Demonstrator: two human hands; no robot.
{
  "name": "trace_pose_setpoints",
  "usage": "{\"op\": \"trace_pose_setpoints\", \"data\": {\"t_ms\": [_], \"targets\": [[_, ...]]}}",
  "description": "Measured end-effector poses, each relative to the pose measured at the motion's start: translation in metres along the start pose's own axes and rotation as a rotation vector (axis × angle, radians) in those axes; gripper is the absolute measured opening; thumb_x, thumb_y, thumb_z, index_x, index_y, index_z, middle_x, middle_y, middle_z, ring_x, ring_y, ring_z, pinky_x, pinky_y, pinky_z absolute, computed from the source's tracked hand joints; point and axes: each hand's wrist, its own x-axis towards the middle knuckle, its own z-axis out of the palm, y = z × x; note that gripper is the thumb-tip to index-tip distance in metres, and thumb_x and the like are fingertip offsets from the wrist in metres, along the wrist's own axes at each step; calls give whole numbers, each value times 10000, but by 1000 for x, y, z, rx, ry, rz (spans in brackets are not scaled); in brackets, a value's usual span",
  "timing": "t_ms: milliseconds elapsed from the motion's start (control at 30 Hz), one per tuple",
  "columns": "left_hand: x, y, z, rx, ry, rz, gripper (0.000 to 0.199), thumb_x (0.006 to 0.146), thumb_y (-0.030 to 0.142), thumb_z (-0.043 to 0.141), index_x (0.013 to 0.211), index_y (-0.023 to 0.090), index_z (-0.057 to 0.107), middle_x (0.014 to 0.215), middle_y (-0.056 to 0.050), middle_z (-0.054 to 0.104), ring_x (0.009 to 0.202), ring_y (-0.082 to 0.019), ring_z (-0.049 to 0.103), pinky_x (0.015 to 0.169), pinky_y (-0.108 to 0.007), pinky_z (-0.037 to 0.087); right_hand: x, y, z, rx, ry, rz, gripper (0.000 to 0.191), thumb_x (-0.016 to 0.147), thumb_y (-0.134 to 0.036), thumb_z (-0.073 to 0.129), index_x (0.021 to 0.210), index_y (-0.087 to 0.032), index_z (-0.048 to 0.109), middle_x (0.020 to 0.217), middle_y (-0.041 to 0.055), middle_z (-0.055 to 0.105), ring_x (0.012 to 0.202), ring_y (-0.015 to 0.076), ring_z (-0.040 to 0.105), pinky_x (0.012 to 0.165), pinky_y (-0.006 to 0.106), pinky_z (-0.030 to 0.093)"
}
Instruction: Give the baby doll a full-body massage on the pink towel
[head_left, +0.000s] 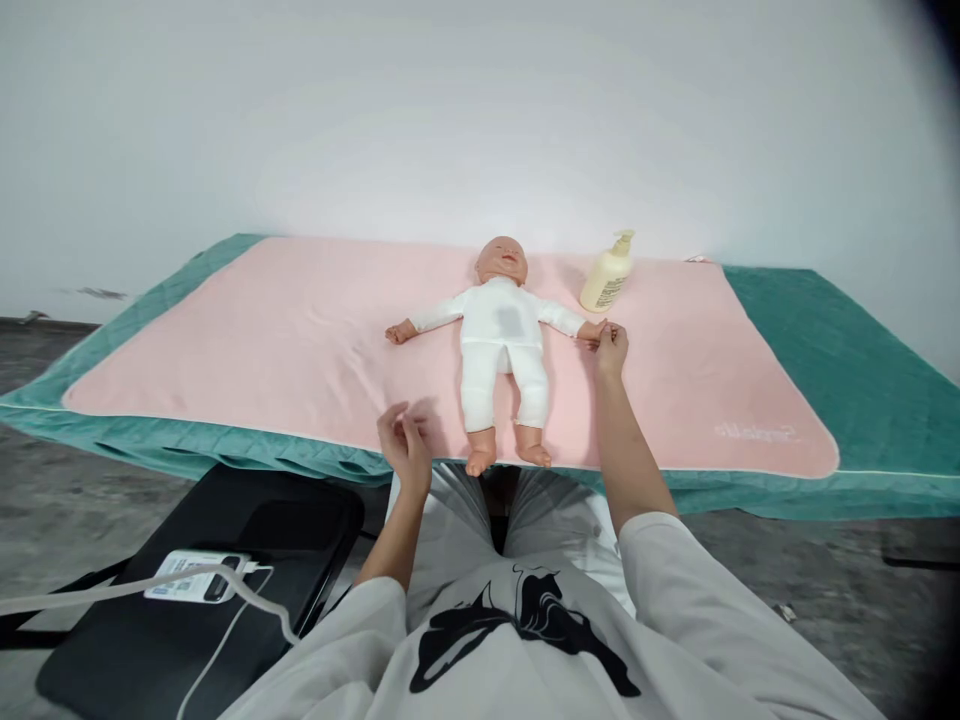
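Observation:
A baby doll [504, 330] with a white cloth body lies on its back on a pink mat [300, 330], arms spread and feet toward me. My right hand [612, 350] is closed around the doll's hand on the right side, its fingertips pinched over the small fingers. Low on the left, my left hand [406, 445] hovers at the mat's front edge beside the doll's leg, fingers loosely curled and apart, with nothing seen in them. Just beyond my right hand, a cream pump bottle [607, 275] stands on the mat.
Green cloth [847, 350] covers the table under the mat. A pale wall [480, 120] rises right behind it. To my lower left, a black chair [247, 600] holds a white power bank [199, 576] with cables attached.

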Motion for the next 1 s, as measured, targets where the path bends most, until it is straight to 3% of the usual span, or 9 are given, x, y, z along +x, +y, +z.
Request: {"op": "trace_pose_setpoints", "data": {"t_ms": [100, 167, 233, 467, 600, 700, 800, 900, 1000], "targets": [[-39, -10, -18, 45, -110, 1, 182, 933, 412, 509, 1023, 292, 613, 963, -65, 621, 769, -185, 628, 650, -324, 487, 1, 1, 0, -18, 2, -8, 256, 883, -462, 554, 881, -217, 478, 695, -73, 546, 453, 58, 509, 464, 196, 429], [-56, -17, -24, 105, -180, 23, 178, 914, 416, 527, 1013, 297, 615, 1027, -93, 614, 931, -236, 626, 742, -371, 502, 1, 1, 0, -31, 2, -9, 235, 897, -446, 527, 879, -217, 474, 685, -77, 544, 443, 60, 508, 466, 199, 433], [-67, -22, -24, 159, -233, 29, 212, 905, 429, 533, 1059, 302, 603, 1022, -106, 600, 964, -252, 608, 795, -403, 498, 2, 2, 0, -35, 3, -13, 225, 904, -436, 516, 881, -217, 474, 682, -80, 545, 437, 56, 505, 466, 194, 432], [-76, -27, -10, 83, -401, 43, 577, 914, 534, 447, 1426, 276, 383, 972, -118, 601, 859, -246, 625, 772, -408, 502, 1, 2, 0, -50, -3, -32, 161, 932, -362, 470, 879, -210, 480, 699, -75, 546, 429, 57, 520, 463, 199, 442], [-80, -29, -10, 95, -498, -33, 854, 784, 599, 621, 1485, 242, 289, 999, -137, 647, 887, -288, 670, 755, -408, 524, 0, 0, 1, -39, -4, -25, 157, 935, -358, 475, 872, -214, 477, 711, -73, 552, 431, 49, 515, 451, 185, 434], [-88, -22, -6, 203, -498, -109, 972, 654, 558, 772, 1454, 232, 327, 1120, -172, 646, 1023, -349, 664, 808, -449, 544, 0, 0, 1, -26, 1, -22, 174, 924, -374, 506, 860, -215, 476, 710, -79, 551, 427, 42, 508, 435, 172, 426], [-94, -8, 5, 241, -466, -195, 877, 742, 489, 733, 1452, 203, 304, 1283, -193, 582, 1086, -324, 655, 822, -441, 570, 0, 0, 1, -9, 1, -22, 173, 924, -371, 504, 857, -215, 471, 698, -81, 549, 420, 45, 507, 427, 174, 429], [-96, 3, 14, 91, -423, -297, 767, 831, 470, 652, 1447, 199, 282, 1372, -212, 510, 875, -220, 710, 702, -359, 607, 0, 0, 1, -7, 0, -16, 165, 922, -362, 509, 857, -215, 472, 675, -87, 541, 419, 45, 506, 424, 167, 427], [-95, 5, 17, 0, -364, -336, 732, 804, 473, 689, 1388, 199, 343, 1365, -208, 505, 736, -156, 702, 652, -320, 613, 1, 0, 2, -30, 3, -14, 146, 930, -341, 491, 864, -212, 475, 664, -86, 536, 416, 49, 508, 421, 167, 426]]}}
